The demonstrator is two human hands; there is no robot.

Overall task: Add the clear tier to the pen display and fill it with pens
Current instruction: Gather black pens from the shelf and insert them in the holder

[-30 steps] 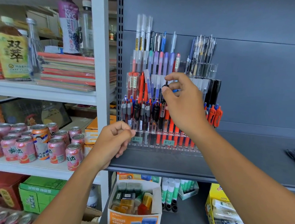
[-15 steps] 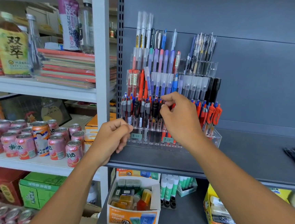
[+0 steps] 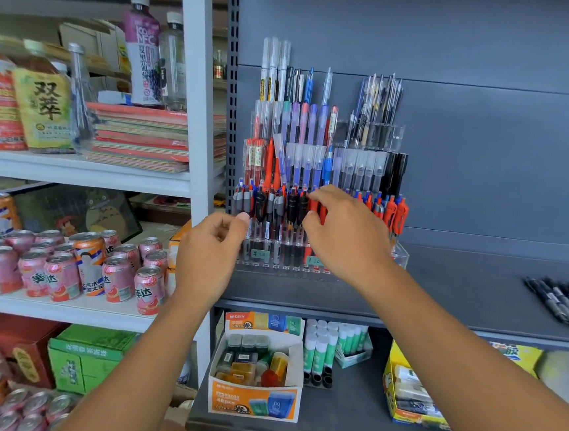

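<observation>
The clear tiered pen display point(image 3: 399, 256) stands on the dark grey shelf, its rows full of upright pens. A blue pen point(image 3: 327, 166) stands in the third row among clear-capped ones. My right hand point(image 3: 346, 238) is at the front row, thumb and forefinger pinching an orange pen point(image 3: 314, 208) beside black ones. My left hand point(image 3: 209, 253) hovers at the display's lower left corner with its fingers curled and holding nothing; its thumb tip is next to the leftmost grey pens point(image 3: 239, 201).
Several loose black pens point(image 3: 561, 301) lie on the grey shelf point(image 3: 458, 299) at the right. Pink drink cans point(image 3: 65, 271) and bottles fill the white shelves to the left. Below sit a box of erasers point(image 3: 257, 378) and glue sticks point(image 3: 329, 350).
My right hand left the blue pen in the third row and dropped to the front row of orange and black pens. My left hand rose closer to the display's left edge.
</observation>
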